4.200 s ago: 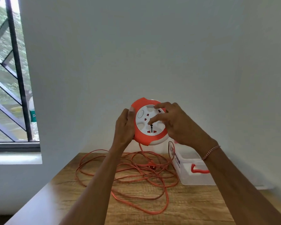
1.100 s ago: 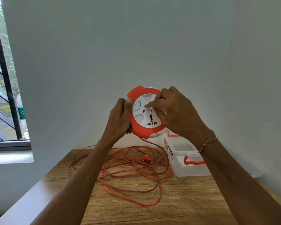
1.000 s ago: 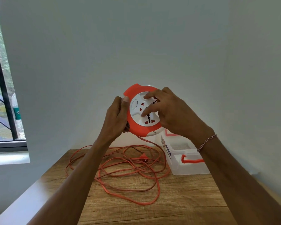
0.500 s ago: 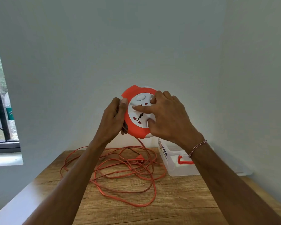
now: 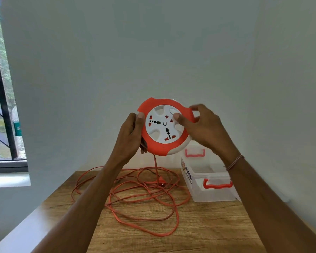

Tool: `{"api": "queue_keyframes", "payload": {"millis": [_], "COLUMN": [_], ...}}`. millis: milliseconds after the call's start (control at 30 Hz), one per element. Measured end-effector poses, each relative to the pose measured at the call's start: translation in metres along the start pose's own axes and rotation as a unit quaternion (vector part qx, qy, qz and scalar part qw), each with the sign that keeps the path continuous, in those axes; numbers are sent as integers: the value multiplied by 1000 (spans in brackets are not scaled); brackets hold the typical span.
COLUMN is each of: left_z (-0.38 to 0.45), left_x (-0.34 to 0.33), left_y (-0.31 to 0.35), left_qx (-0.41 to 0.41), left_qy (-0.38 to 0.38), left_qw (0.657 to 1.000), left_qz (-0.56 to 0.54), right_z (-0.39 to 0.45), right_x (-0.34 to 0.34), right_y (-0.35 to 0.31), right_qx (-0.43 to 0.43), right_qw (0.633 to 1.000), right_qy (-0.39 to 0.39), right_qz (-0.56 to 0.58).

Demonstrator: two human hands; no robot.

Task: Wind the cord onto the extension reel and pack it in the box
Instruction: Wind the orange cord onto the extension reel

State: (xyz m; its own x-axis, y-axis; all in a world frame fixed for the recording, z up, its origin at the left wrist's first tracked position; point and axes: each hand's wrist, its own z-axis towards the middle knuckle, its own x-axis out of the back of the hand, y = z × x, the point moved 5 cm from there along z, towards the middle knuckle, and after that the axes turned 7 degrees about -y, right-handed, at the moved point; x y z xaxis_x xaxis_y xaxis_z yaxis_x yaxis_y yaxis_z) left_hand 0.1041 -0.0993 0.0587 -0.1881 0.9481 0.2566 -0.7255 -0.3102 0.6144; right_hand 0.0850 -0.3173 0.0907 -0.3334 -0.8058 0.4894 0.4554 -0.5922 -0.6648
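Rotated since half a second ago: white socket disc point(image 5: 163, 125) of the reel point(image 5: 163, 127), round button now upper right under the right hand point(image 5: 206, 130), fingers spread across disc and rim. Gripped at the left edge by the left hand point(image 5: 130, 136), closed on the rim, reel face-on above the counter point(image 5: 199, 229). Hanging straight down: cord point(image 5: 146, 194), mostly loose on the counter left of the box point(image 5: 210, 185).

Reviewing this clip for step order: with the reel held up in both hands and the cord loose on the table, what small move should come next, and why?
Probably another turn of the white dial with the right hand, while the left hand steadies the reel. Most of the cord lies in loose loops on the table, so packing into the box seems premature.
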Motion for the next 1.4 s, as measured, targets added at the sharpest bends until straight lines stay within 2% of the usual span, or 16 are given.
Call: {"api": "queue_keyframes", "payload": {"millis": [33,100,300,533,633,733,800,867,967,1067,1300,1400], "left_z": [0,0,0,1,1,0,0,-1,-1,-1,-2,-2], "left_x": [-1,-2,-3,2,3,3,5,6,7,7,2,3], "left_y": [0,0,0,-4,-2,-2,-2,1,5,8,3,4], "left_qx": [2,8,25,38,27,20,13,3,-7,-13,-14,-20], "left_qy": [-1,-2,19,52,68,71,73,75,75,76,70,75], "left_qw": [1000,1000,999,998,997,997,997,997,997,997,997,997], "left_qz": [-2,-10,-24,3,11,13,16,12,0,9,7,7], "right_z": [0,0,0,0,0,-8,-19,-29,-38,-39,-40,-40], "right_x": [-1,-1,-3,-7,-4,-3,-6,-13,-25,-30,-30,-28], "right_y": [4,6,6,3,-5,-26,-41,-51,-57,-56,-54,-52], "right_qx": [-24,-26,-13,18,86,222,317,365,363,326,304,290], "right_qw": [997,990,985,991,996,969,935,904,878,866,848,863], "right_qy": [-49,-87,-111,-97,-34,34,29,-7,-78,-106,-80,-53], "right_qz": [57,111,133,90,0,-101,-160,-223,-302,-364,-427,-410]}}
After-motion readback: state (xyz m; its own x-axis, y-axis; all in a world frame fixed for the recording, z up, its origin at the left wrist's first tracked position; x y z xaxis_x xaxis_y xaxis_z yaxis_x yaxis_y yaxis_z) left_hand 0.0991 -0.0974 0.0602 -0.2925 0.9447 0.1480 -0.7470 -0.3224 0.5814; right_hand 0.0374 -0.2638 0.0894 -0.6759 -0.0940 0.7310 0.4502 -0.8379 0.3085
